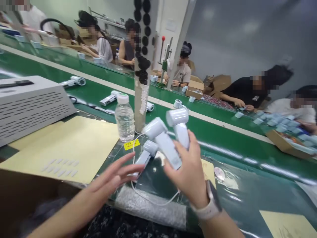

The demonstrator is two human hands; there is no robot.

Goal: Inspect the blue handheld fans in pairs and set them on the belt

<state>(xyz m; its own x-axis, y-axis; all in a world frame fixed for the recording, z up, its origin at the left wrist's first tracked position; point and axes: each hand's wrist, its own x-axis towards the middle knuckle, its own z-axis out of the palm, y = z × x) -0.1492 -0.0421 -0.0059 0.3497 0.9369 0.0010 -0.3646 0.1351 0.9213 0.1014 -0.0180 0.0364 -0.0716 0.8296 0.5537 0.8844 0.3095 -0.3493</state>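
My right hand (189,172), with a watch on its wrist, is closed around two pale blue handheld fans with round, drum-shaped heads. One fan (164,143) leans to the left between thumb and fingers; the other fan (179,124) stands more upright behind it. My left hand (117,173) has its fingers stretched out and holds nothing. Its fingertips overlap the handle of a third fan (148,148) on the table; whether they touch it I cannot tell. A thin white cable (158,204) loops around that fan.
A clear water bottle (124,119) stands beside a post (141,109) with black discs and white strips. At left are a grey vented box (34,105) and yellow sheets (81,142). Beyond runs a green conveyor belt (218,129) carrying more fans (110,97); several people work across it.
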